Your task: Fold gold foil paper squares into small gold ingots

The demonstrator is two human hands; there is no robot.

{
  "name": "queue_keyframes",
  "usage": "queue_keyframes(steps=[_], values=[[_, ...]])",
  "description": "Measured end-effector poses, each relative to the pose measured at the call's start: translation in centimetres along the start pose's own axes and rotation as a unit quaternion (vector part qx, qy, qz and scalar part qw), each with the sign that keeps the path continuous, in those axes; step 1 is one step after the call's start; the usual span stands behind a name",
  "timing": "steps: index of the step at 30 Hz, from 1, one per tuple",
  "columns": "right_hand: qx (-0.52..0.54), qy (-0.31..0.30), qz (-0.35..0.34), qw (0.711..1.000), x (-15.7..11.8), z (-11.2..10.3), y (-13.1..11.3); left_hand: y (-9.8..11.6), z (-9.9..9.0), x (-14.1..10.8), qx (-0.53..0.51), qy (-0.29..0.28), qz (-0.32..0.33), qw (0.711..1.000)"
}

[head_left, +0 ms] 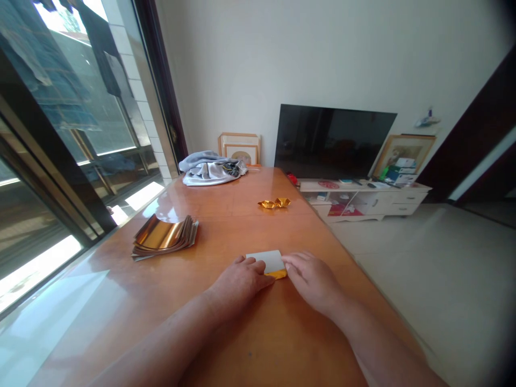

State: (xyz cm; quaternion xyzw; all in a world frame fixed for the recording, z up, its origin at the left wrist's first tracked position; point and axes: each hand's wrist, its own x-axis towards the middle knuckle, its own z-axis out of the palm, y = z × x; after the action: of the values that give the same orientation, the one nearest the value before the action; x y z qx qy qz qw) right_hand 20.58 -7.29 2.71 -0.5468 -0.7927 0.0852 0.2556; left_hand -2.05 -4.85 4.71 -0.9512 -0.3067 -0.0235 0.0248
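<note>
A sheet of foil paper (268,260) lies on the table with its pale back facing up. Along its near edge runs a folded strip of gold. My left hand (245,277) rests over the sheet's left part, fingers curled and thumb at the gold fold. At the right end, my right hand (308,274) pinches the sheet's edge between thumb and fingers. Beyond the hands are folded gold foil pieces (274,203). To the left sits a curled stack of gold foil sheets (161,235). The fingers hide parts of the sheet.
The glossy wooden table (226,226) ends at the right above a tiled floor. A grey cloth bundle (212,169) lies at its far end. Glass doors (92,91) stand left. Behind are a television (334,141) and a low white cabinet (403,198).
</note>
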Motion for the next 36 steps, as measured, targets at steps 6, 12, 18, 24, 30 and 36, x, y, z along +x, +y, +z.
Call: queue_keyframes(steps=[6, 12, 18, 24, 30, 36], values=[[-0.11, -0.146, -0.026, 0.983, -1.9, 0.6, -3.2, 0.0, -0.1, -0.1, 0.011, -0.001, 0.005, 1.0], [-0.134, -0.174, -0.007, 0.976, -2.8, 1.1, -2.9, 0.0, -0.1, -0.2, 0.009, -0.012, 0.003, 1.0], [-0.157, -0.157, 0.015, 0.975, -3.8, 0.8, -2.1, 0.0, -0.1, -0.4, 0.0, -0.007, -0.004, 1.0], [-0.194, -0.129, 0.027, 0.972, -4.2, 0.4, -1.9, 0.0, 0.1, -0.5, 0.003, 0.002, -0.004, 1.0], [-0.202, -0.07, 0.032, 0.976, -3.9, 0.2, -2.6, 0.0, 0.2, -0.4, 0.01, 0.001, -0.002, 1.0], [-0.173, -0.098, -0.013, 0.98, -3.1, 1.9, -3.8, 0.0, 0.1, -0.4, 0.017, 0.001, 0.003, 1.0]])
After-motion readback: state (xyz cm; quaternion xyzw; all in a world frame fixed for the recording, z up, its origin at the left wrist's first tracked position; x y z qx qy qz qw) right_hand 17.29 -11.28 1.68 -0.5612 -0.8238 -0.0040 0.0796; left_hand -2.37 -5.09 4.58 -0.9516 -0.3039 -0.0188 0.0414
